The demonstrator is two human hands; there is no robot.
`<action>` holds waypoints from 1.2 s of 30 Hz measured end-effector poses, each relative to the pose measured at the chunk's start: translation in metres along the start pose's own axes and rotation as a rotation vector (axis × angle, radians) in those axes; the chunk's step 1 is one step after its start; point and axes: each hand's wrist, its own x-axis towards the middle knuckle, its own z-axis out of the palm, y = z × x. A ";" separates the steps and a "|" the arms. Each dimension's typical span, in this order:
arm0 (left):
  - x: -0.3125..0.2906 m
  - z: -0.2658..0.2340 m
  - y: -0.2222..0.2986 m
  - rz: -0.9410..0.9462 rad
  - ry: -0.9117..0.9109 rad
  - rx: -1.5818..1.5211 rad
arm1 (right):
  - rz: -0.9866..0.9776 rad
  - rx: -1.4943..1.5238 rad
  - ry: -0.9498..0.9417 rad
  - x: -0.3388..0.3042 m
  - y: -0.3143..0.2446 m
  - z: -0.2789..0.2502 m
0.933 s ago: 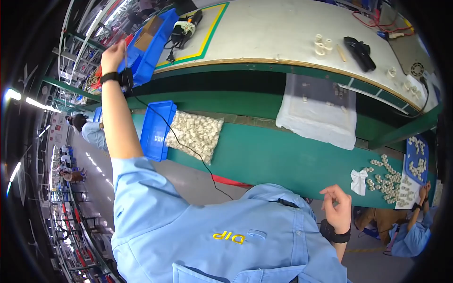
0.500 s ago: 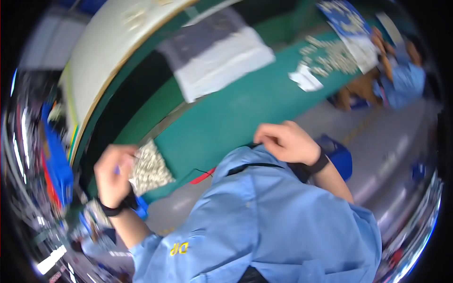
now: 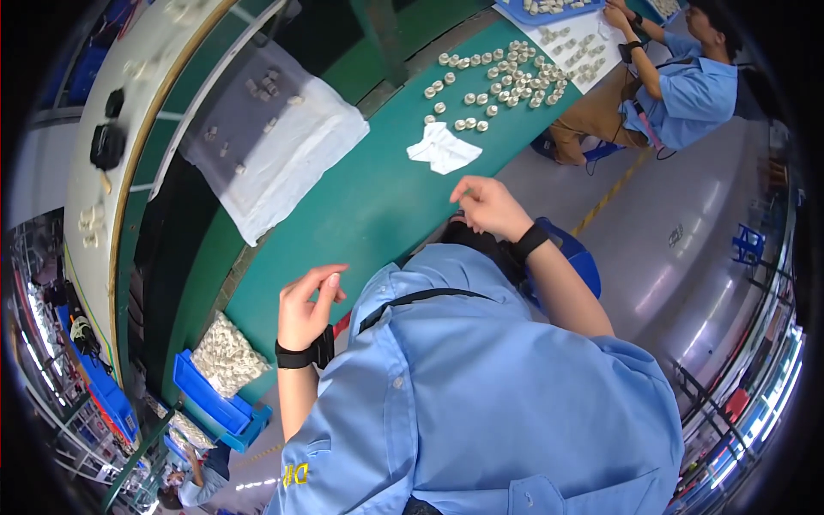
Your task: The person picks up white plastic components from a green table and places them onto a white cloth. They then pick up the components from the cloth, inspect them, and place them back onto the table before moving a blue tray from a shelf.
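Observation:
My left hand (image 3: 311, 302) hovers over the near edge of the green table (image 3: 343, 210), thumb and fingers loosely stretched and apart, nothing held. To its left, a clear plastic bag (image 3: 225, 356) packed with small pale fittings lies at the table's left end, apart from the hand. My right hand (image 3: 491, 209) is raised in front of my body, its fingers loosely bent and apart, also holding nothing. A crumpled white cloth or paper (image 3: 443, 148) is the nearest thing beyond it. Several small silvery cylindrical fittings (image 3: 515, 77) stand scattered at the table's far right.
A white sheet (image 3: 292, 163) with a few fittings lies at the back of the table. Blue bins (image 3: 210, 395) stand beside the bag. A co-worker (image 3: 687, 81) sits at the right near a blue tray (image 3: 549, 10). A blue stool (image 3: 573, 266) is by my right arm.
My left hand has come away from the bag of fittings and moved right, toward my body. My view has turned, so the table's right end shows more fully; the right hand stays raised.

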 end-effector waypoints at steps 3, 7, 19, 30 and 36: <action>0.022 0.024 0.020 -0.063 0.066 -0.079 | 0.181 0.037 0.100 0.030 0.022 -0.057; 0.039 0.060 0.052 -0.173 0.141 -0.221 | 0.305 0.358 0.252 0.083 0.069 -0.107; 0.017 0.104 0.038 -0.358 0.217 -0.288 | 0.443 0.315 0.402 0.163 0.098 -0.130; 0.033 0.082 0.017 -0.291 0.013 -0.176 | 0.498 0.448 0.348 0.182 0.119 -0.127; 0.067 0.081 0.009 -0.116 -0.141 0.089 | 0.432 0.595 0.346 0.174 0.123 -0.129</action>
